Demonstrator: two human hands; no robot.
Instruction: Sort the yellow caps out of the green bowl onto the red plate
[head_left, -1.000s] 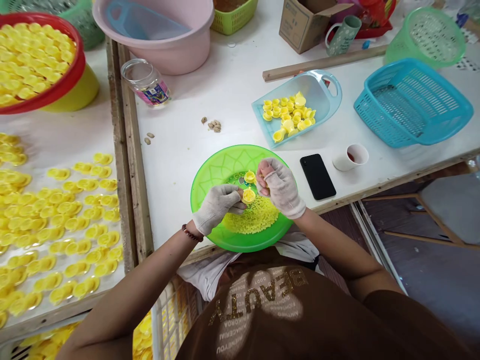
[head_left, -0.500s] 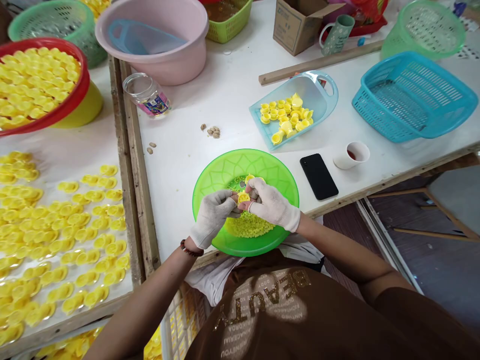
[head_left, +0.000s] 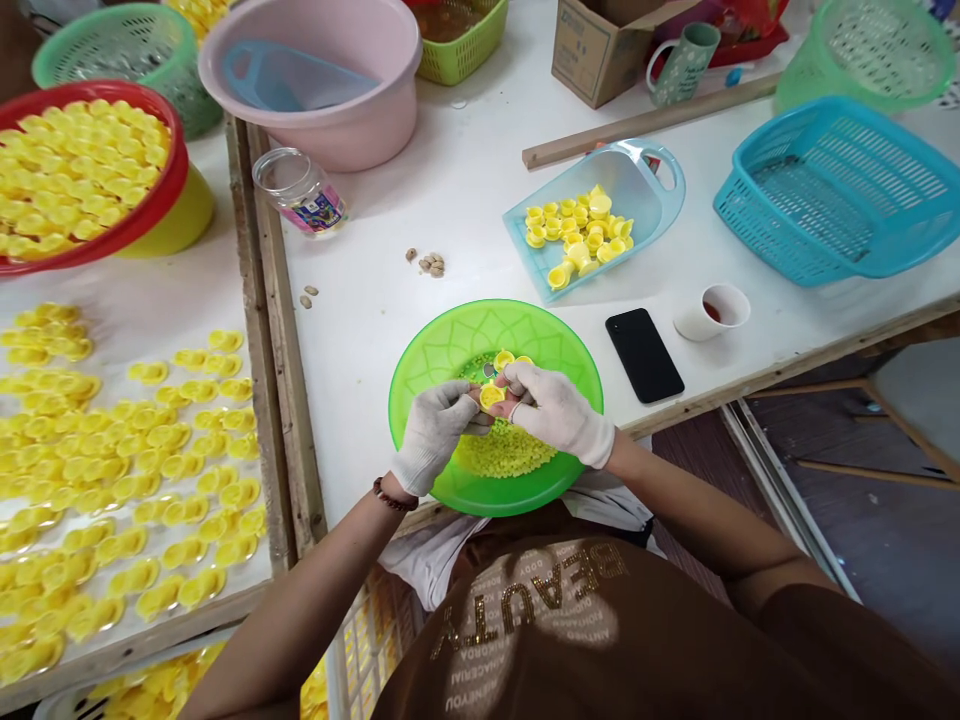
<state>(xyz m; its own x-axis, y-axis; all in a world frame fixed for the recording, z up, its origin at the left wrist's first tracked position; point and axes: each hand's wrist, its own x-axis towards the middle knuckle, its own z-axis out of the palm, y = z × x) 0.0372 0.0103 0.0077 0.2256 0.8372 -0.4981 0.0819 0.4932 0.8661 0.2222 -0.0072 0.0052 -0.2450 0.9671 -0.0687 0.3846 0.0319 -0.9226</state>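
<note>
Still, the gloved hands, left and right, pinch a yellow plastic cap together above the green bowl.

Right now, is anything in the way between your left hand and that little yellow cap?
No, nothing is in the way. The gloved left hand is touching the yellow plastic cap, and the right hand is touching it from the other side.

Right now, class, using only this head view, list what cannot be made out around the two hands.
Yellow cap between left hand and right hand: fingers hide its grip.
Grey speck in the green bowl: too small to identify.
Green basket: top edge cuts it off.
</note>
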